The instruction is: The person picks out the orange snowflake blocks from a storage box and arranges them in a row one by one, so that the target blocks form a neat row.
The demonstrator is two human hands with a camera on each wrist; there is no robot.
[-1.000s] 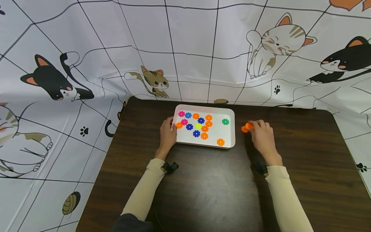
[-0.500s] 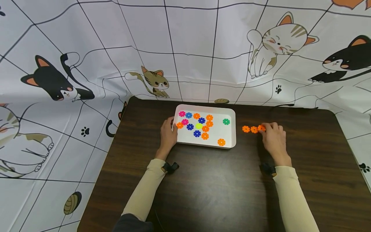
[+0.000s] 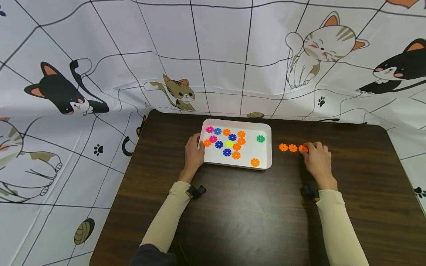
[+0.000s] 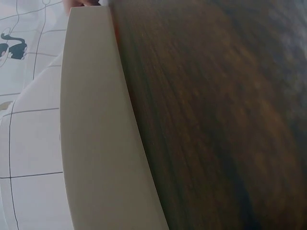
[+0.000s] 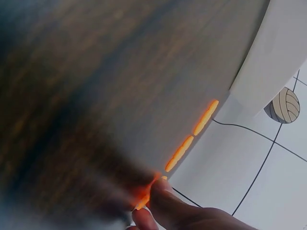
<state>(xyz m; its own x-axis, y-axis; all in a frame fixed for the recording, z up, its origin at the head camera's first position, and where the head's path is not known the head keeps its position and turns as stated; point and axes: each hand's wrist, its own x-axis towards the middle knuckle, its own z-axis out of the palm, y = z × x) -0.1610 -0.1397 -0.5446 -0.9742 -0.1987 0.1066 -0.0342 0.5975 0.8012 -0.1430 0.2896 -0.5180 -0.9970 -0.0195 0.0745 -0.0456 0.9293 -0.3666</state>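
Note:
In the head view, a white tray (image 3: 235,162) lies on the table, holding several loose slotted plastic discs in pink, blue, orange, yellow and green. My left hand (image 3: 193,155) grips the tray's left side, thumb at the rim. To the right of the tray, two orange discs (image 3: 288,147) lie flat on the wood. A third orange disc (image 3: 303,148) continues their row at its right end, pinched by the thumb and fingers of my right hand (image 3: 317,162). The right wrist view shows this row edge-on, with the fingertips partly covering the pinched disc (image 5: 143,199).
The dark wooden table (image 3: 246,207) ends at a back edge just behind the tray. A white cloth (image 3: 226,81) printed with cats hangs behind and to the left. Bare wood lies in front of the tray.
My right hand has moved right, from beside the tray to the row's far end. Orange discs bunched at its fingertips now lie in a line. The left hand stays on the tray.

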